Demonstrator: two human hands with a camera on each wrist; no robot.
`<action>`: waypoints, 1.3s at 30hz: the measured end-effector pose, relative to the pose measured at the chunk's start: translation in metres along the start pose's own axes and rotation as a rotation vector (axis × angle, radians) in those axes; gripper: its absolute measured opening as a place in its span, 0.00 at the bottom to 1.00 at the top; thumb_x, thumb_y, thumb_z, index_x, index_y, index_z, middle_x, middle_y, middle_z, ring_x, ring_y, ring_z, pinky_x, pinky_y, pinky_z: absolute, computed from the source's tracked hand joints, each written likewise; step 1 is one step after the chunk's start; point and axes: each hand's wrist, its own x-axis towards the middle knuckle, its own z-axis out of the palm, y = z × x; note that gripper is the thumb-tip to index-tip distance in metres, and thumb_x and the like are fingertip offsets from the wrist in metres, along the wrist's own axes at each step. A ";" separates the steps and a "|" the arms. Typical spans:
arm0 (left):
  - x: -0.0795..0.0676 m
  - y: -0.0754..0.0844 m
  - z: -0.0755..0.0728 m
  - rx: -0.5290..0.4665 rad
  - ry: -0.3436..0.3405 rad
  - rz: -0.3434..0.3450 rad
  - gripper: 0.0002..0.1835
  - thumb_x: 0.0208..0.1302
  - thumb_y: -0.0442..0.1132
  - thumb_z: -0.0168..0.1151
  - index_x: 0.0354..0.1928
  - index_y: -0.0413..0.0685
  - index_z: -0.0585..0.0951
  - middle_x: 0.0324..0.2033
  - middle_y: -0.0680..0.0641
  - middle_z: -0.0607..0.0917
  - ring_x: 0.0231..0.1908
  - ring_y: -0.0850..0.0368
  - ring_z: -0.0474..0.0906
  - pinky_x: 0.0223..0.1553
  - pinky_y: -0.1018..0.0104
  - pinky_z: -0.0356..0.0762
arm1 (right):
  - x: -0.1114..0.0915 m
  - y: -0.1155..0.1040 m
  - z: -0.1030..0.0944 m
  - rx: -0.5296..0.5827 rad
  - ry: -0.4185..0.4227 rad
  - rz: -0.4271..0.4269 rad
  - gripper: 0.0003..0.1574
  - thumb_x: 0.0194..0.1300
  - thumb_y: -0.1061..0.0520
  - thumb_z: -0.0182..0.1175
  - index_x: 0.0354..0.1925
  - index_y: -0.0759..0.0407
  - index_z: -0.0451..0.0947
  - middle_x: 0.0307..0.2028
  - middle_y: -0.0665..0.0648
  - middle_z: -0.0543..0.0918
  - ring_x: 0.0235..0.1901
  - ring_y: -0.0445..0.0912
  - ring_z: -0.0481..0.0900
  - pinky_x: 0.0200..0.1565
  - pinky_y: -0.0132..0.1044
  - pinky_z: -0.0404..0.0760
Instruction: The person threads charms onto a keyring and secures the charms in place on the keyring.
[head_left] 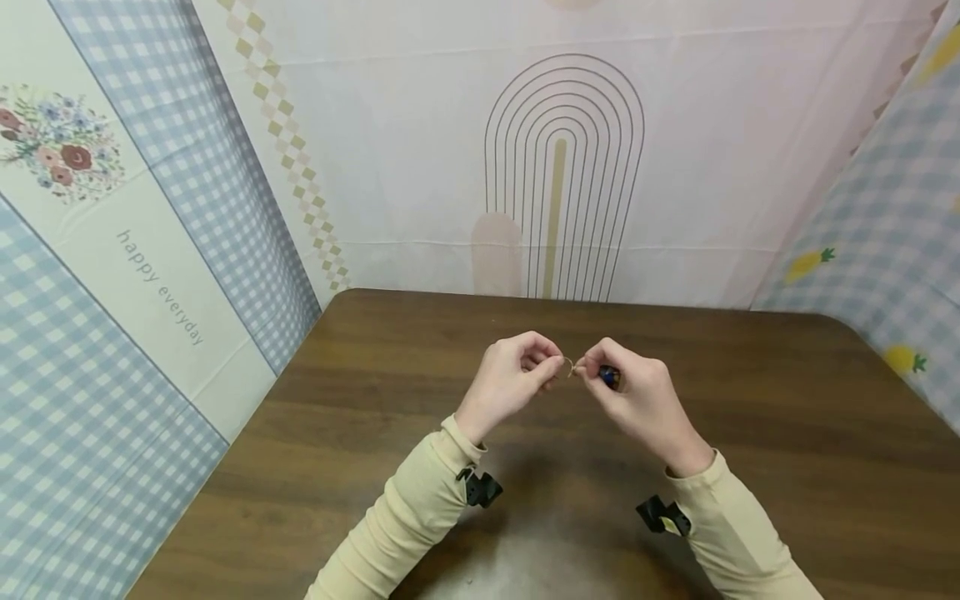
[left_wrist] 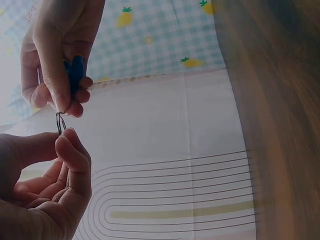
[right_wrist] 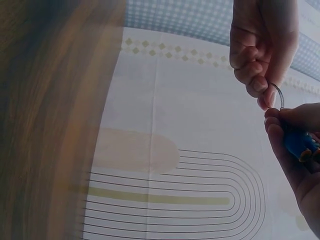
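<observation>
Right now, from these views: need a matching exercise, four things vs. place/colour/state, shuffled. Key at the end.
Things
1. ring
2. trinket
3. table
4. left sleeve

Place, colour or state
A. brown, wood-grained
B. mostly blue, within the curled right hand
C. pale yellow
D. bridging the gap between the left hand and the right

Pairs: 1-D, 2-B, 3-A, 4-C

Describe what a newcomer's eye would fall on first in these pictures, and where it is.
Probably the thin ring, pinched by the left hand and reaching the right hand's fingertips, over the brown table. Next, a small blue object stands out, partly hidden in the right hand. Behind, nested arches mark the pale cloth.
</observation>
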 end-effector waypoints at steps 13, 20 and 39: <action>-0.013 -0.002 -0.005 -0.083 0.020 0.037 0.06 0.59 0.38 0.58 0.33 0.41 0.78 0.23 0.40 0.82 0.21 0.48 0.80 0.21 0.71 0.76 | -0.006 -0.025 0.005 -0.013 0.053 -0.012 0.13 0.51 0.68 0.60 0.22 0.57 0.66 0.25 0.50 0.81 0.28 0.35 0.78 0.27 0.20 0.66; -0.016 0.001 -0.005 -0.083 0.004 0.040 0.05 0.59 0.37 0.58 0.33 0.42 0.77 0.22 0.41 0.82 0.21 0.48 0.79 0.21 0.70 0.76 | -0.006 -0.027 0.003 -0.021 0.050 -0.004 0.13 0.50 0.69 0.60 0.22 0.56 0.66 0.25 0.49 0.81 0.29 0.34 0.78 0.26 0.19 0.65; -0.022 0.003 -0.004 -0.042 0.001 0.038 0.02 0.59 0.36 0.57 0.31 0.45 0.78 0.20 0.47 0.81 0.19 0.56 0.78 0.19 0.70 0.75 | -0.010 -0.029 0.003 -0.026 0.028 -0.085 0.15 0.47 0.70 0.63 0.22 0.58 0.66 0.25 0.49 0.79 0.28 0.34 0.74 0.28 0.20 0.65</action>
